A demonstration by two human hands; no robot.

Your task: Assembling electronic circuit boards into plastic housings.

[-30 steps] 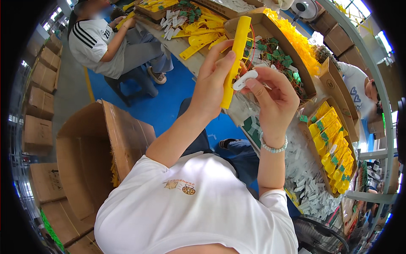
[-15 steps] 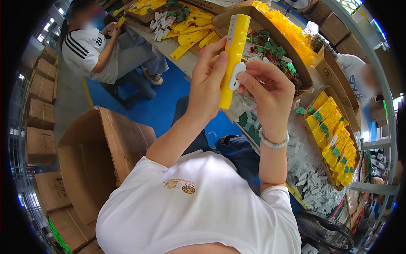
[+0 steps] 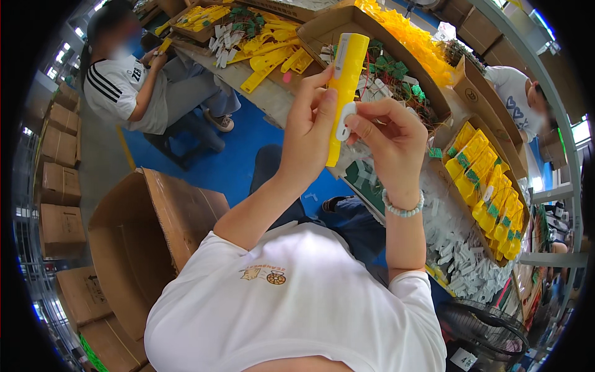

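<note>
My left hand (image 3: 307,127) is closed around a long yellow plastic housing (image 3: 350,62), held nearly upright in front of me. Against the housing's lower right side sits a small white oval cap (image 3: 344,121) with a dark slot in it. Thumb and fingers of my right hand (image 3: 390,130) pinch this cap at its right edge. A beaded bracelet circles my right wrist. Whether the cap is seated in the housing or only touching it, I cannot tell.
Behind my hands stands a carton (image 3: 434,102) of green circuit boards and wires. Another carton at right holds yellow housings with boards (image 3: 489,192). White plastic parts (image 3: 458,260) lie heaped nearby. An open cardboard box (image 3: 133,235) is at my left; a fan (image 3: 480,328) stands lower right. Two co-workers sit beyond.
The housing has turned slightly and shifted a little down, with the cap still held against it. Both hands keep their grip. The surroundings have shifted slightly with my head.
</note>
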